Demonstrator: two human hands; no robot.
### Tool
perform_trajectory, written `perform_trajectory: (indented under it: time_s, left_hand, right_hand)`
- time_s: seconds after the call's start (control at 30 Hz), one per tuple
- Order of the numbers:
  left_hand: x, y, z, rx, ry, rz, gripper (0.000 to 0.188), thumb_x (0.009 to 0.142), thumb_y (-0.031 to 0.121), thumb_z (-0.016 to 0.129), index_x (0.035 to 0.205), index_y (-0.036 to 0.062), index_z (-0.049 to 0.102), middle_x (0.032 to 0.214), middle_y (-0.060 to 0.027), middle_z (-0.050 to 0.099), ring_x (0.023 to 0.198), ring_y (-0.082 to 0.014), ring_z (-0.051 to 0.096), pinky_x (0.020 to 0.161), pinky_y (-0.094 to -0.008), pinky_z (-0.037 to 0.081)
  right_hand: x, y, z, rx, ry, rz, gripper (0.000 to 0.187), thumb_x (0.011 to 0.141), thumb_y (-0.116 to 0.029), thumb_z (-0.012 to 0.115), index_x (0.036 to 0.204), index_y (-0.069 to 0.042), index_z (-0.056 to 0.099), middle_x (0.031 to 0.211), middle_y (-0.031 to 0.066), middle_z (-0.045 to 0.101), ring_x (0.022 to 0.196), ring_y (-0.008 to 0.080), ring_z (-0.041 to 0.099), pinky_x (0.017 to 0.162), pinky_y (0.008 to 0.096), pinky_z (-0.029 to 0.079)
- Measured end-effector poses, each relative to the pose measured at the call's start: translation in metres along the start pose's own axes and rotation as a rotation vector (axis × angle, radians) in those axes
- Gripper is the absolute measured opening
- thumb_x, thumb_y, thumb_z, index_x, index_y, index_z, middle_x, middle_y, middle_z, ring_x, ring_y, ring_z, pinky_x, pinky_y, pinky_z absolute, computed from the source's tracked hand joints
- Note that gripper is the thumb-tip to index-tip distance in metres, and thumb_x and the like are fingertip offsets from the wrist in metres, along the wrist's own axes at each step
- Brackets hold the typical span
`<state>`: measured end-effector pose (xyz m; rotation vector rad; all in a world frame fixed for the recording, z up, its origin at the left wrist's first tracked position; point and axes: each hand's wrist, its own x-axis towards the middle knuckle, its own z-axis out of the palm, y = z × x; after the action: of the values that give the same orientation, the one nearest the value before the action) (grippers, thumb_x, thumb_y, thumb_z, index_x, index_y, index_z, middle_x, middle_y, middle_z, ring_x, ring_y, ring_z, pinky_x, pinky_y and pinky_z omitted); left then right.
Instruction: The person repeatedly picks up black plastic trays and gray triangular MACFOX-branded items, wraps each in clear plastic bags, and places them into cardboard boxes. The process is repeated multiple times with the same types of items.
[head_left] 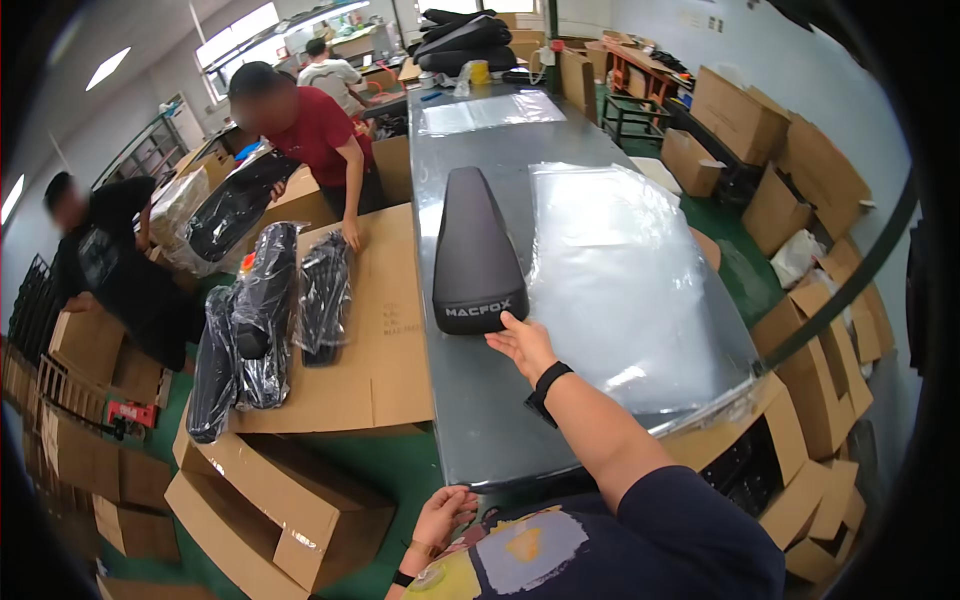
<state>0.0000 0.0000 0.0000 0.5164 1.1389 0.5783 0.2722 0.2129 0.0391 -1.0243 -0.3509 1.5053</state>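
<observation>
At the table (485,420), the right hand (527,345), fingers apart, touches a black seat (477,245); the left hand (446,516) curls together.

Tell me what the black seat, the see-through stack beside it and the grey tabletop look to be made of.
Black seat: probably a vinyl or leather-like cover, matte, judging by its soft, dull sheen.
See-through stack: likely glossy plastic film, since it shows wrinkles and bright glare.
Grey tabletop: smooth with a slight sheen; perhaps metal or laminate, the look leaves it open.

Bright; plastic (620,290) glares (edges bent).
</observation>
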Motion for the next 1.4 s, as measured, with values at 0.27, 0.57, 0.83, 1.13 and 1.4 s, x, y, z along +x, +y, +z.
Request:
perform_trajectory:
  time_s: [0.27, 0.57, 0.83, 1.13, 1.4]
  left_hand:
    - [-0.027, -0.026, -0.051, -0.083, -0.007, -0.053, 0.014, 0.095, 0.016, 0.054, 0.104, 0.0064, 0.056, 0.096, -0.0064, 0.064, 0.086, -0.0154, 0.062, 0.074, -0.0307, 0.053]
    - [-0.022, -0.017, -0.060, -0.052, -0.069, -0.015, 0.014, 0.094, 0.016, 0.055, 0.104, 0.0064, 0.057, 0.096, -0.0069, 0.065, 0.082, -0.0155, 0.063, 0.072, -0.0303, 0.054]
    - [-0.022, -0.004, -0.052, -0.023, -0.052, -0.013, 0.015, 0.094, 0.017, 0.056, 0.104, 0.0069, 0.057, 0.096, -0.0067, 0.065, 0.082, -0.0158, 0.064, 0.071, -0.0310, 0.055]
    - [-0.017, -0.007, -0.057, -0.120, 0.077, -0.018, 0.016, 0.094, 0.018, 0.056, 0.105, 0.0072, 0.057, 0.097, -0.0080, 0.064, 0.084, -0.0174, 0.063, 0.073, -0.0326, 0.053]
    - [-0.001, -0.007, -0.045, -0.103, 0.086, -0.048, 0.016, 0.094, 0.019, 0.055, 0.105, 0.0078, 0.057, 0.095, -0.0059, 0.064, 0.082, -0.0178, 0.062, 0.074, -0.0350, 0.052]
  right_hand:
    - [-0.069, 0.053, -0.013, -0.047, 0.120, 0.046, 0.036, 0.087, 0.003, 0.052, 0.121, 0.009, 0.045, 0.105, 0.0179, 0.059, 0.091, 0.0231, 0.062, 0.081, 0.0338, 0.055]
    - [-0.102, 0.050, -0.020, -0.093, 0.107, 0.067, 0.029, 0.087, -0.005, 0.053, 0.116, 0.001, 0.050, 0.099, 0.0119, 0.061, 0.086, 0.0188, 0.061, 0.076, 0.0316, 0.053]
    - [-0.101, 0.045, -0.016, -0.102, 0.082, 0.082, 0.026, 0.088, -0.005, 0.055, 0.113, -0.001, 0.052, 0.097, 0.0105, 0.061, 0.084, 0.0178, 0.060, 0.078, 0.0320, 0.052]
    - [-0.060, 0.043, -0.023, -0.036, 0.051, 0.112, 0.038, 0.087, -0.020, 0.062, 0.118, 0.000, 0.050, 0.105, 0.0132, 0.059, 0.091, 0.0212, 0.060, 0.079, 0.0355, 0.053]
    - [-0.008, -0.007, 0.016, -0.001, 0.167, 0.053, 0.077, 0.077, -0.045, 0.072, 0.132, -0.002, 0.040, 0.129, 0.0165, 0.047, 0.113, 0.0335, 0.051, 0.086, 0.0458, 0.050]
